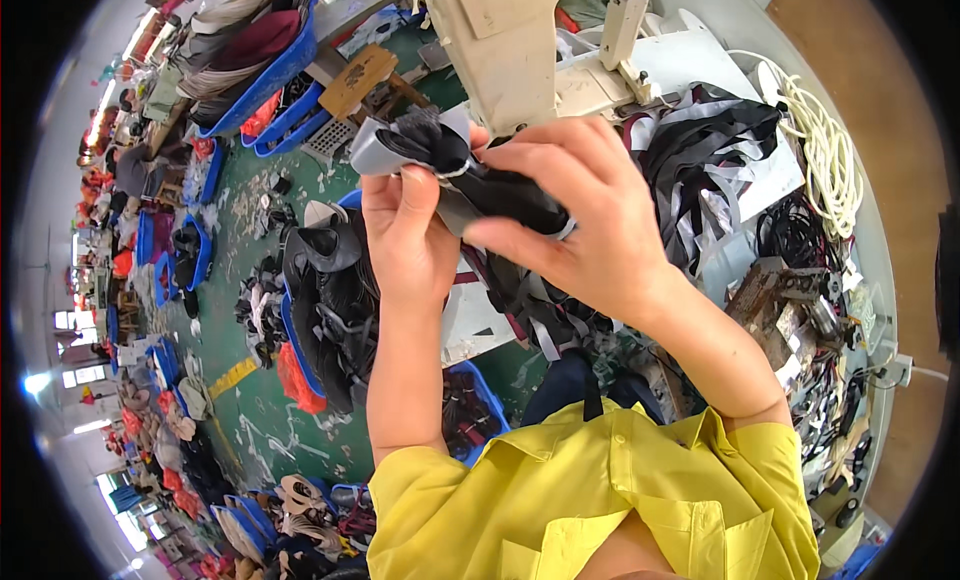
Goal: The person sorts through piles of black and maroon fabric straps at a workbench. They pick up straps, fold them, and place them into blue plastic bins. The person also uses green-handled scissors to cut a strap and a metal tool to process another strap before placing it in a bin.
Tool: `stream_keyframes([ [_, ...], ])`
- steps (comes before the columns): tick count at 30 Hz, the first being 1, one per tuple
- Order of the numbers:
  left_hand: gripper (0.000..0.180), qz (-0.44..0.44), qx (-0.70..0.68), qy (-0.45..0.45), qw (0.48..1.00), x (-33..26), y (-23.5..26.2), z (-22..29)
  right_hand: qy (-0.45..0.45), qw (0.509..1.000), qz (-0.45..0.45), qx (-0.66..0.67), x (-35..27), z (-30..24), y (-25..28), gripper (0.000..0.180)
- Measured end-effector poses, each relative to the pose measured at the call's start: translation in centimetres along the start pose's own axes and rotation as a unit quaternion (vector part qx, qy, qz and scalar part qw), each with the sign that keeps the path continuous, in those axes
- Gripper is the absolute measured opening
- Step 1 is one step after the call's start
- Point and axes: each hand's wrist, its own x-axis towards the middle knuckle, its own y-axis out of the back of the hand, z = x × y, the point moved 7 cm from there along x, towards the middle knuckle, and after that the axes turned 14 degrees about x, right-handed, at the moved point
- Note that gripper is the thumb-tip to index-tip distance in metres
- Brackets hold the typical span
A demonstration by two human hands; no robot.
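Gripping a grey-and-black shoe upper piece (470,175), both hands are closed on it: left hand (405,235) below-left, right hand (585,215) over its right end, just before the cream sewing machine (510,40).

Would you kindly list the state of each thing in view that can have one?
Black and grey piece: held up, gripped by both hands.
Left hand: closed on the piece, thumb on top.
Right hand: closed on the piece.
Sewing machine: upright behind the hands; whether it runs cannot be told.
Blue bin: heaped with black pieces.
White cord: coiled on the table.
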Motion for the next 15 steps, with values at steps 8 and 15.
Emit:
stream_keyframes([
  [8, 0.022, 0.073, 0.022, 0.065, 0.995, -1.6, -0.3, 0.9, -0.059, 0.993, -0.041, 0.098, -0.9, 1.0, 0.3, 0.01],
  [15, 0.022, 0.032, 0.033, 0.13, 0.99, -2.0, -1.2, 0.8, -0.369, 0.825, -0.148, 0.402, -2.8, 4.4, -0.9, 0.026],
])
